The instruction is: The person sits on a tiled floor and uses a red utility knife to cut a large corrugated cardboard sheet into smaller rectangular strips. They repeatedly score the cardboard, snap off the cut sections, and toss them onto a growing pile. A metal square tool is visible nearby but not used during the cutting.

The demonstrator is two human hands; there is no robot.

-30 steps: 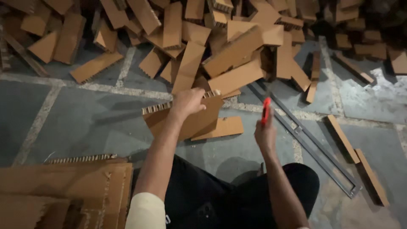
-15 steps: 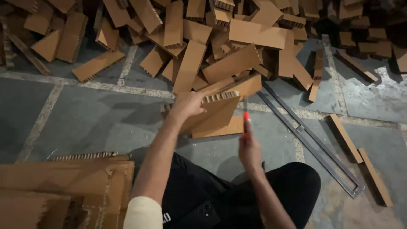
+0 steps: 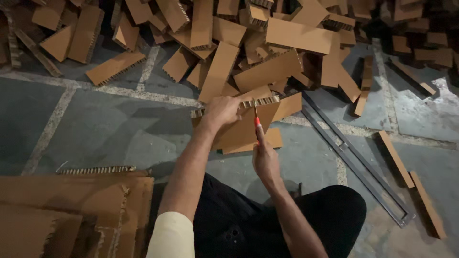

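My left hand (image 3: 224,111) grips the top edge of a thick honeycomb cardboard piece (image 3: 239,131) and holds it upright on the floor in front of my knees. My right hand (image 3: 265,160) is closed around a red-handled knife (image 3: 257,123). The thin blade points up and meets the top edge of the cardboard just right of my left fingers. A smaller flat cardboard piece (image 3: 273,138) lies under and behind the held one.
A big heap of cut cardboard pieces (image 3: 248,43) covers the floor ahead. A long metal rail (image 3: 356,160) lies to the right, with narrow cardboard strips (image 3: 396,158) beside it. Large cardboard sheets (image 3: 67,210) are stacked at lower left.
My right hand moved left with the knife, from well to the right of the cardboard to its top edge. The left hand lifted and steadied the piece.
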